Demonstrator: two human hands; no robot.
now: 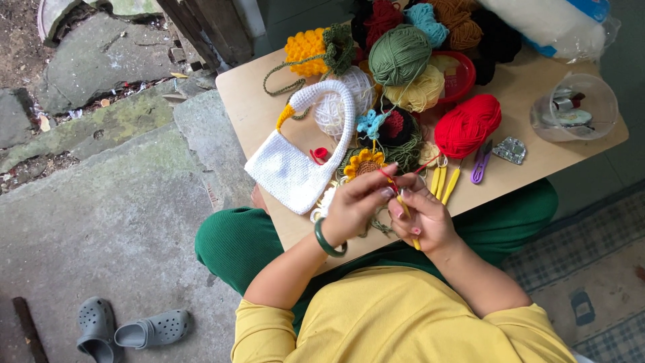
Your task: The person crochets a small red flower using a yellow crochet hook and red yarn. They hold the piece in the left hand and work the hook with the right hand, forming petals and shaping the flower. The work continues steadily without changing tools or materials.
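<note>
A yellow-handled crochet hook [407, 214] is being gripped in the right hand [423, 218], the fingers curled tight around its shaft, just over the near edge of the wooden board [537, 161] resting on the lap. A strand of red yarn [388, 177] is being pinched between thumb and fingertips of the left hand [354, 205], which is being held close against the right, knuckles almost touching. A green bangle [327, 240] is being worn on the left wrist. The strand is being led up and to the right, toward the red yarn ball [467, 125] lying near the middle of the board.

Just beyond the hands, a crocheted sunflower [363, 162] is being shown flat on the board, and beside it a white crocheted bag [290, 168] with its handle arching upward. Spare yellow hooks [443, 181] and purple snips [480, 163] are being kept just right of the hands. Farther back, a green yarn ball [399, 54] is being seen among heaped skeins, and a clear plastic tub [574, 107] is being kept at the board's right corner. Grey clogs [127, 328] are lying on the stone floor, well apart to the left.
</note>
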